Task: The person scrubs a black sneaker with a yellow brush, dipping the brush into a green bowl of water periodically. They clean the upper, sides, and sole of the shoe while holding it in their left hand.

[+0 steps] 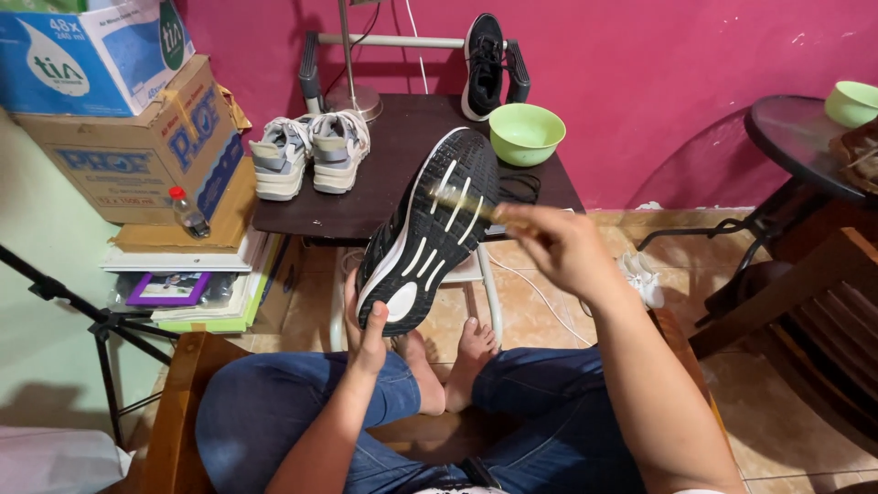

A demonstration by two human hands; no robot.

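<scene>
My left hand (pixel 367 331) grips the heel end of a black sneaker (pixel 428 229), holding it up with its black-and-white sole turned toward me. My right hand (pixel 561 247) holds a small brush (pixel 478 209), blurred, with its tip against the forward part of the sole. Both hands are raised over my lap, above my jeans and bare feet. On the dark table (pixel 384 192) behind stand a pair of grey-white sneakers (pixel 311 151) and a green bowl (pixel 526 134). The matching black sneaker (pixel 483 64) leans upright against the pink wall at the table's back.
Cardboard boxes (pixel 128 137), a small bottle (pixel 188 212) and stacked books (pixel 197 284) sit at left, with a tripod leg (pixel 101 325) below. A round glass table (pixel 805 137) with another green bowl (pixel 852 102) and a wooden chair (pixel 805 302) stand at right. A lamp base (pixel 355 96) rests on the dark table.
</scene>
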